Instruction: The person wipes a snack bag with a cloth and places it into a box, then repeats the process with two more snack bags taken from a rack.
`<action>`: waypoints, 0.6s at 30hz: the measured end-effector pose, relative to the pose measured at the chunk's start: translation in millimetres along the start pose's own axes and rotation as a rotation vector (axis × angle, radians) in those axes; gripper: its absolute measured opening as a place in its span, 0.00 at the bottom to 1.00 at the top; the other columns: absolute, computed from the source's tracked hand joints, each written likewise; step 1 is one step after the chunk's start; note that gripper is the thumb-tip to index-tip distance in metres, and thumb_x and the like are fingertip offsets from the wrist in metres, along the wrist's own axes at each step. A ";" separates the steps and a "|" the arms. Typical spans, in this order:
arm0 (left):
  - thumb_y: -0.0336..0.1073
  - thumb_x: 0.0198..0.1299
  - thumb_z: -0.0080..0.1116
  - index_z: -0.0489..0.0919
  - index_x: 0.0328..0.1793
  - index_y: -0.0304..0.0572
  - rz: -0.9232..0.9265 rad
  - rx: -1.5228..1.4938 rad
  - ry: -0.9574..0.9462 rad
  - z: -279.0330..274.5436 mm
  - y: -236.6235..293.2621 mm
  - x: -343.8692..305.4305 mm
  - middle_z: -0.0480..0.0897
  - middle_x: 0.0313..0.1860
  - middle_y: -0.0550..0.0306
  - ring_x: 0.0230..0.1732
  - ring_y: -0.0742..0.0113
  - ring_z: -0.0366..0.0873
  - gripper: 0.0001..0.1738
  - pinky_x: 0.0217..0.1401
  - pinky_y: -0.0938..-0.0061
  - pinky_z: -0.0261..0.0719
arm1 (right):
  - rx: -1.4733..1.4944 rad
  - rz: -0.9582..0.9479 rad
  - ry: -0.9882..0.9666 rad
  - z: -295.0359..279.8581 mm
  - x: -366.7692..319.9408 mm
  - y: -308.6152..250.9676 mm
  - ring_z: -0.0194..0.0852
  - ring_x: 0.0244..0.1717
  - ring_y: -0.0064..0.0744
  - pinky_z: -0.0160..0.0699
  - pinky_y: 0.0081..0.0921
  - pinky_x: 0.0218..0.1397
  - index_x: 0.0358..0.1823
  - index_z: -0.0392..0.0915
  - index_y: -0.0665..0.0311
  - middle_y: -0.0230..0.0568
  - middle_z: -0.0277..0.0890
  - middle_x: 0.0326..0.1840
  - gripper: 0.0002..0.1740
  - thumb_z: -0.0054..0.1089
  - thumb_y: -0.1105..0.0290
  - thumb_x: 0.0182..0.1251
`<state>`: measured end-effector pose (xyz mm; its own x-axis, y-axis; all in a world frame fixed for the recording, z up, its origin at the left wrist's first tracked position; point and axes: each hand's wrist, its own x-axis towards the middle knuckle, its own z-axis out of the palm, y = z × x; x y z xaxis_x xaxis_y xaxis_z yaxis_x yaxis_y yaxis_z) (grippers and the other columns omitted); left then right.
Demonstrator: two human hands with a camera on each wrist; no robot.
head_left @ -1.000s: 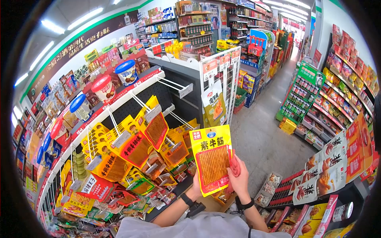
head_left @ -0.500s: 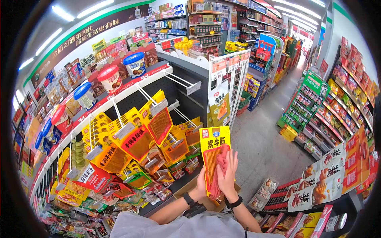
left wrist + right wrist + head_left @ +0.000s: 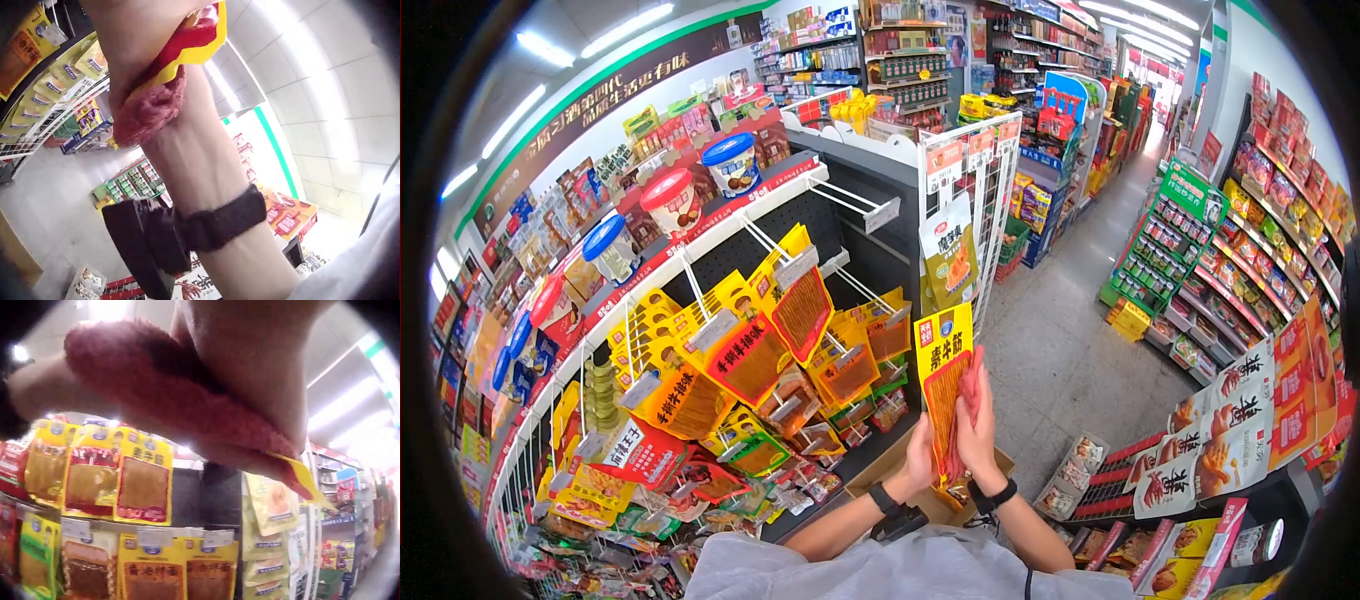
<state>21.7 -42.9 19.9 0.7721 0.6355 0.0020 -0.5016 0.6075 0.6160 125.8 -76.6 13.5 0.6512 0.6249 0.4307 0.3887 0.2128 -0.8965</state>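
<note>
A yellow and red snack packet (image 3: 941, 392) with brown strips showing through its front stands upright, turned partly edge-on, between my two hands. My left hand (image 3: 917, 458) holds it low along the left side, its fingers partly hidden behind the packet. On the right, my right hand (image 3: 974, 425) presses a pink cloth (image 3: 968, 390) against the packet's face with straight, upward fingers. The right wrist view shows the cloth (image 3: 150, 387) lying long under the palm. A bunched end of the cloth (image 3: 150, 112) shows below the packet's yellow edge in the left wrist view.
Similar yellow packets (image 3: 745, 355) hang on hooks at the left, under a shelf with lidded tubs (image 3: 670, 200). A white wire rack (image 3: 990, 200) with green pouches stands ahead. An open cardboard box (image 3: 870, 480) is below my hands. More snack pouches (image 3: 1200, 440) lean at the right.
The packet faced me a second ago, with the cloth at its right edge. My right hand brought the cloth across its front, and the packet has since turned more edge-on.
</note>
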 end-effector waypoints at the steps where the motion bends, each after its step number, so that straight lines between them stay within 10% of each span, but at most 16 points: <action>1: 0.52 0.80 0.28 0.58 0.83 0.43 -0.014 -0.058 -0.005 3.4 3.9 0.6 0.64 0.80 0.54 0.79 0.59 0.62 0.33 0.83 0.63 0.56 | 0.045 -0.023 -0.032 4.2 -9.8 -8.0 0.39 0.86 0.49 0.39 0.40 0.85 0.81 0.53 0.69 0.54 0.47 0.85 0.34 0.46 0.78 0.73; 4: 0.56 0.80 0.28 0.57 0.84 0.44 -0.011 -0.005 0.238 -9.2 -6.3 6.1 0.64 0.80 0.57 0.79 0.62 0.62 0.35 0.82 0.64 0.58 | -0.071 -0.156 -0.250 10.3 -36.9 -52.3 0.37 0.87 0.47 0.32 0.41 0.86 0.81 0.54 0.69 0.51 0.46 0.86 0.37 0.50 0.80 0.70; 5: 0.55 0.80 0.28 0.56 0.84 0.44 0.221 0.199 0.085 -19.9 -13.8 6.7 0.63 0.81 0.56 0.78 0.62 0.62 0.34 0.82 0.63 0.58 | -0.078 -0.174 -0.250 9.6 -34.3 -51.3 0.40 0.86 0.51 0.37 0.41 0.85 0.80 0.55 0.69 0.55 0.47 0.85 0.36 0.51 0.77 0.71; 13: 0.57 0.79 0.27 0.56 0.84 0.44 0.002 -0.123 -0.017 5.5 8.7 1.0 0.60 0.83 0.53 0.81 0.58 0.58 0.36 0.84 0.62 0.53 | 0.106 0.054 0.051 11.8 -11.4 5.5 0.35 0.87 0.50 0.38 0.40 0.86 0.80 0.47 0.75 0.58 0.41 0.86 0.36 0.49 0.73 0.76; 18: 0.57 0.78 0.33 0.51 0.86 0.44 0.087 0.090 -0.006 -43.7 -9.0 12.6 0.53 0.85 0.57 0.83 0.63 0.53 0.38 0.84 0.66 0.53 | -0.089 -0.028 -0.236 25.7 -59.4 -56.1 0.32 0.87 0.56 0.34 0.47 0.85 0.81 0.47 0.74 0.61 0.38 0.86 0.40 0.54 0.66 0.74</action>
<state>18.8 -19.6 -20.1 0.7297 0.6809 0.0626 -0.5296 0.5049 0.6816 48.6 -106.3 35.5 0.4733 0.7797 0.4099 0.4673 0.1722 -0.8672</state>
